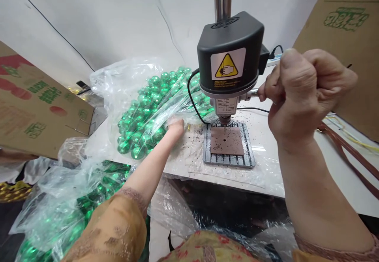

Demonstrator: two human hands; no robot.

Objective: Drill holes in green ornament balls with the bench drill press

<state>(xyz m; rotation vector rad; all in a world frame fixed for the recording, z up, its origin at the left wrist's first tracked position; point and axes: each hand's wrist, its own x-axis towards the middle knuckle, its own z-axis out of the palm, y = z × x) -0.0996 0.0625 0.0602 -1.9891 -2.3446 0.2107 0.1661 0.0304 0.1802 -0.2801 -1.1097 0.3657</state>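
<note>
A small bench drill press (pixel 229 52) with a black head stands upright on the table. My right hand (pixel 302 84) is closed around its feed handle (pixel 253 93) at the right side. Below the chuck (pixel 225 119), a brown square board (pixel 226 141) with a dark hole lies on the slotted metal base (pixel 209 157), dark chips scattered over it. My left hand (pixel 177 127) reaches to the edge of a clear plastic bag (pixel 111 78) full of shiny green faceted balls (pixel 142 114). Plastic and the hand's own back hide its fingers.
Cardboard boxes stand at the left (pixel 38 104) and right (pixel 340 48). Another bag of green balls (pixel 56 218) sits low at the left, in front of the table. A black cable (pixel 191 92) loops beside the drill. Brown straps (pixel 349 151) lie at the table's right.
</note>
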